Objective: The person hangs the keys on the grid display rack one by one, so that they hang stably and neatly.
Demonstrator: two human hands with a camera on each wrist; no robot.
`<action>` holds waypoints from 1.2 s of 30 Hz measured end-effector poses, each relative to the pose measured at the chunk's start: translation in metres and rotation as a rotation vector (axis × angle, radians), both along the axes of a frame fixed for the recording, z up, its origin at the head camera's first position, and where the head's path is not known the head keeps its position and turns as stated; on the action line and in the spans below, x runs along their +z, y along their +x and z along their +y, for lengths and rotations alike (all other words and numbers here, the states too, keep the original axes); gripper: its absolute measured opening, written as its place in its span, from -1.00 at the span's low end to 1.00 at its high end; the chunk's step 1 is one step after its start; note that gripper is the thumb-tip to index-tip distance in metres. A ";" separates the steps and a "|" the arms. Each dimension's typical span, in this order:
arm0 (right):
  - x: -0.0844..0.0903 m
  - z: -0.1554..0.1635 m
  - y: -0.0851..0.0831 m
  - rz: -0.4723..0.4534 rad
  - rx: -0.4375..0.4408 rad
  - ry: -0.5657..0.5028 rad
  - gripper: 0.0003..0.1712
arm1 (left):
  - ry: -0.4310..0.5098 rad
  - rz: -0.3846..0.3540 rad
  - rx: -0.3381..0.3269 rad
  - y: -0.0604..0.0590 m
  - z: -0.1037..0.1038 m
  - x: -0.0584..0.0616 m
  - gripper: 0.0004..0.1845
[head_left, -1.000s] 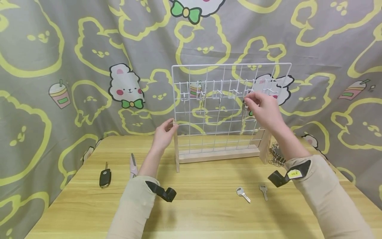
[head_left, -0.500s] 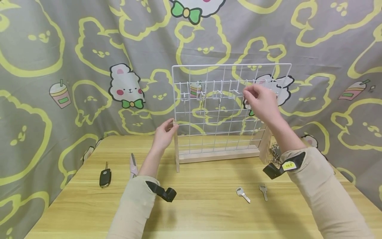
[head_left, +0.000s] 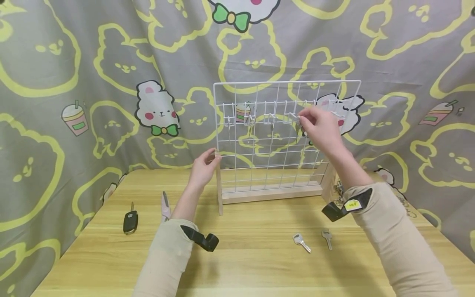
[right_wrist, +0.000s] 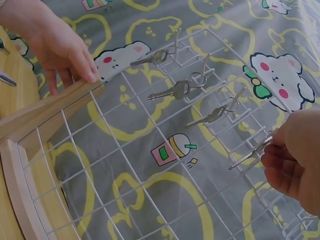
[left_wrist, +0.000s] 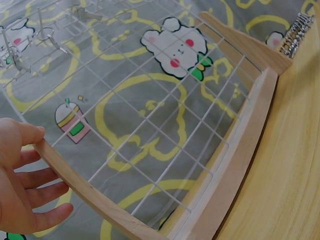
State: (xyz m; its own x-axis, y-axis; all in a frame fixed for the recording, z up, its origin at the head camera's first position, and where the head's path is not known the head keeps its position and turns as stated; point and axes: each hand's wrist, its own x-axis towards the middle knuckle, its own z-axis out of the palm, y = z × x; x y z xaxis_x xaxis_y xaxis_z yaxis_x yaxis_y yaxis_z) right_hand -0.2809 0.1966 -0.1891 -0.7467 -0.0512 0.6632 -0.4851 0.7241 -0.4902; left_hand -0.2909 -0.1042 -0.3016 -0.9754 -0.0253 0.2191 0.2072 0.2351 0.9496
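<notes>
A: Head view?
B: Right hand [head_left: 320, 128] raised to white wire grid rack on wooden base [head_left: 237, 86], grip pinching a silver key [head_left: 298, 128] at the hook row. Left hand [head_left: 203, 167] steadying rack's left wooden post. Two silver keys [head_left: 302, 241] lying loose on yellow wooden bench [head_left: 252, 268]; black car key [head_left: 130, 220] further left.

A: Left wrist?
B: Fingers [left_wrist: 35, 192] loosely spread, wrapped round post.

A: Right wrist?
B: Three keys [right_wrist: 175, 91] already hung. Fourth pinched beside a hook, not visibly seated. Judging so: roughly halfway.
</notes>
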 end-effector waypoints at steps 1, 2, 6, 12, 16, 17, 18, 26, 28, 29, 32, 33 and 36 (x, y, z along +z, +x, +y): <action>-0.001 0.000 0.000 -0.007 0.000 0.001 -0.80 | -0.003 0.000 0.000 0.000 0.000 0.000 -0.45; -0.001 0.000 0.000 -0.018 0.000 0.000 -0.79 | -0.004 -0.001 -0.001 0.000 0.000 -0.001 -0.45; -0.003 0.000 0.000 -0.049 0.005 -0.008 -0.76 | -0.005 -0.006 0.002 -0.001 0.000 -0.002 -0.45; -0.012 0.004 0.000 -0.073 0.006 -0.012 -0.75 | 0.000 -0.006 0.009 -0.002 0.000 -0.002 -0.46; -0.023 0.010 0.001 -0.076 0.020 0.003 -0.75 | -0.008 0.009 0.013 -0.002 0.000 -0.003 -0.46; -0.026 0.012 0.002 -0.078 0.025 0.007 -0.76 | -0.018 0.017 0.022 -0.001 0.000 -0.003 -0.46; -0.029 0.014 0.003 -0.085 0.029 0.012 -0.75 | -0.020 0.020 0.024 0.000 0.000 -0.003 -0.46; -0.057 0.025 0.015 -0.168 0.041 0.042 -0.74 | -0.012 -0.002 0.014 -0.003 0.000 -0.001 -0.44; -0.067 0.028 0.018 -0.185 0.059 0.045 -0.74 | -0.008 -0.007 0.009 -0.004 -0.001 -0.001 -0.44; -0.072 0.030 0.020 -0.198 0.072 0.043 -0.74 | -0.009 -0.009 0.010 -0.004 -0.001 0.000 -0.44; -0.091 0.033 0.025 -0.232 0.101 0.050 -0.76 | -0.011 -0.013 0.012 -0.003 0.000 0.001 -0.45; -0.098 0.034 0.027 -0.250 0.108 0.048 -0.77 | -0.009 -0.014 0.011 -0.003 0.000 0.000 -0.45; -0.114 0.036 0.033 -0.297 0.125 0.046 -0.78 | -0.010 -0.017 0.010 -0.003 0.000 0.000 -0.45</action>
State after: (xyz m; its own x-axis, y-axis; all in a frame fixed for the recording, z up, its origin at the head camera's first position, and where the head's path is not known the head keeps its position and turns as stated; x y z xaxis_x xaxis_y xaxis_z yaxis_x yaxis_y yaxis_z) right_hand -0.2480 0.2329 -0.3033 -0.8933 -0.1794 0.4122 -0.4122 0.6928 -0.5917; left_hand -0.2937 -0.1042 -0.3013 -0.9786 -0.0334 0.2031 0.1888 0.2465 0.9506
